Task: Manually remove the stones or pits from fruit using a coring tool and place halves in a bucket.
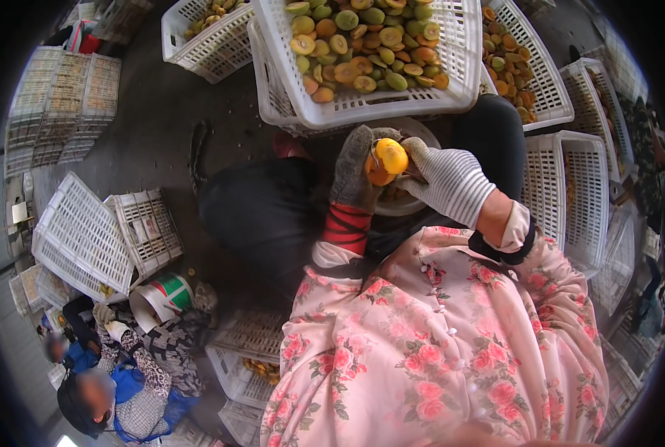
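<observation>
My left hand (pixel 356 170), in a dirty grey glove with a red sleeve cuff, is closed around a yellow-orange apricot (pixel 389 158). My right hand (pixel 450 179), in a grey-and-white striped glove, is closed at the fruit's right side, thumb against it. A thin dark sliver shows by its fingertips; I cannot make out what it is. Below both hands stands a round whitish bucket (pixel 431 132), partly hidden, with brownish pieces inside. Just beyond my hands, a white slatted crate (pixel 310 112) holds many halved apricots (pixel 369 45), green to orange.
More fruit crates stand at the far left (pixel 213 59) and right (pixel 552 97). Empty-looking white crates (pixel 86 231) lean at the left, near a white-and-green bucket (pixel 150 305). A seated co-worker (pixel 138 395) is at the lower left. Crate stacks (pixel 64 104) rise behind.
</observation>
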The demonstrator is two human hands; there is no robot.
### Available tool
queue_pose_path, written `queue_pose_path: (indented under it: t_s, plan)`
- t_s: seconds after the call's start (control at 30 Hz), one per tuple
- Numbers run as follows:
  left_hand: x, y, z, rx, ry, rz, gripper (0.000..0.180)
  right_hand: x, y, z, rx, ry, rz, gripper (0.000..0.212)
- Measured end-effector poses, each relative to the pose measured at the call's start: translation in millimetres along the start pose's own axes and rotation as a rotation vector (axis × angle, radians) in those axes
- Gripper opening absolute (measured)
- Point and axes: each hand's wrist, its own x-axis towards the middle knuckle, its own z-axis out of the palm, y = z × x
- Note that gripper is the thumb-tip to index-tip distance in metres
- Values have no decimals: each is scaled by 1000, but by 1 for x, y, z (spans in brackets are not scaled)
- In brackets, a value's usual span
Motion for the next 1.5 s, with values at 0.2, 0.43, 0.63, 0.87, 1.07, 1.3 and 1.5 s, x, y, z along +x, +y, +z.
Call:
queue_pose_path:
  t_s: [0.2,0.43,0.63,0.87,1.07,1.3,1.5]
  plan:
    - [-29,34,23,366,-75,135,48,-8,-15,-58,52,-104,-90,33]
    - [-79,91,86,119,-377,46,43,-28,-61,-150,-138,-405,-233,31]
    - [-88,87,115,-152,-805,191,39,-59,-86,-185,-211,-173,-528,27]
    - [-89,77,116,-107,-679,299,35,-59,-85,-176,-179,-207,-599,27]
    - [-90,76,117,-92,-663,395,32,-56,-82,-169,-155,-251,-623,27]
    - [-91,78,118,-93,-677,478,29,-57,-86,-166,-127,-278,-624,27]
    - [-93,75,122,-77,-682,550,27,-58,-85,-164,-103,-295,-628,27]
